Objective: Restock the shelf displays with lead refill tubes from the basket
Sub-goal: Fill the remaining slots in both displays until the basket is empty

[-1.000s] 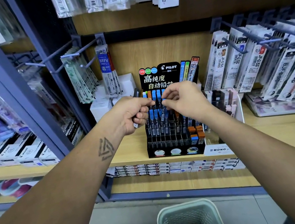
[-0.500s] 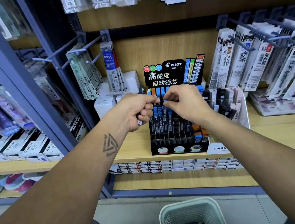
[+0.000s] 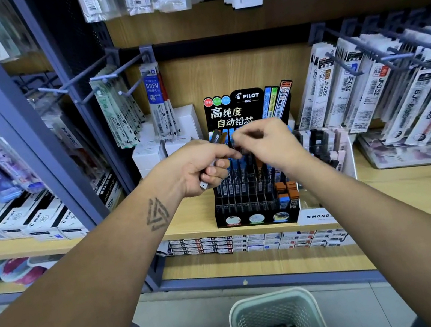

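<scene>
Above the black display rack (image 3: 255,202), the right hand (image 3: 268,142) had lifted slightly, fingers pinched on something unclear. The left hand (image 3: 200,166) gripped spare lead refill tubes (image 3: 215,138); more lay in the basket (image 3: 277,322), so restocking was unfinished.

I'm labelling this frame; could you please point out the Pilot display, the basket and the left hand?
Pilot display (image 3: 255,208): head view, black lower front.
Basket (image 3: 272,298): head view, far rim.
Left hand (image 3: 197,166): head view, back of hand.

Both hands meet just above the black display stand (image 3: 256,205) on the wooden shelf (image 3: 414,186). The left hand (image 3: 203,165) grips several lead tubes (image 3: 216,136); the blurred right hand (image 3: 268,142) pinches one. A pale basket (image 3: 274,308) sits below the stand.
</scene>
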Demonstrator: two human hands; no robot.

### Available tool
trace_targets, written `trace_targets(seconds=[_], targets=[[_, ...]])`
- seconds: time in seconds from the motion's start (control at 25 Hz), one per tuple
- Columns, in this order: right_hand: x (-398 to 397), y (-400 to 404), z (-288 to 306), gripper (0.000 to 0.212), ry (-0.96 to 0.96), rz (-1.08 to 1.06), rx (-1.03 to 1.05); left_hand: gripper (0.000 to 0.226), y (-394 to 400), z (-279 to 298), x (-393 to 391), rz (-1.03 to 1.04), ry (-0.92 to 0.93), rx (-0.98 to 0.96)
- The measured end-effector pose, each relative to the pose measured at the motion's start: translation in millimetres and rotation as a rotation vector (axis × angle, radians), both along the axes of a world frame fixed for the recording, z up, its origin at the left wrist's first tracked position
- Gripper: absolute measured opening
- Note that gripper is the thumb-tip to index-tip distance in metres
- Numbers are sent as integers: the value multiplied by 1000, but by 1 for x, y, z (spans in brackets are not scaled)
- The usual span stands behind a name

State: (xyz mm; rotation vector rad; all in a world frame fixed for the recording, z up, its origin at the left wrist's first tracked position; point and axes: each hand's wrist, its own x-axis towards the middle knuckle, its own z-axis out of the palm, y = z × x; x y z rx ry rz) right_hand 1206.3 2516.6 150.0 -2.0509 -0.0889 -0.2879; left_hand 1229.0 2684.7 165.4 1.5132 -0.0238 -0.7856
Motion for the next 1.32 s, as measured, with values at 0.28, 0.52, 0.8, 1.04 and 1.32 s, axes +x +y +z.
trace_targets(seconds=[0.28, 0.52, 0.8, 1.04, 1.32], targets=[[-20, -24, 13, 15, 241, 120, 544, 10, -18, 1, -14, -229, 37, -93], [-25, -51, 16, 11, 208, 5, 457, 24, -18, -4, -12, -138, -3, -113], [-24, -44, 12, 17, 318, 80, 790, 21, -18, -6, -11, -105, -33, -82], [-24, -38, 12, 21, 261, 185, 428, 21, -11, -8, -1, 37, -57, -54], [-23, -33, 14, 18, 174, 132, 330, 14, -10, -11, 2, 149, -154, -85]])
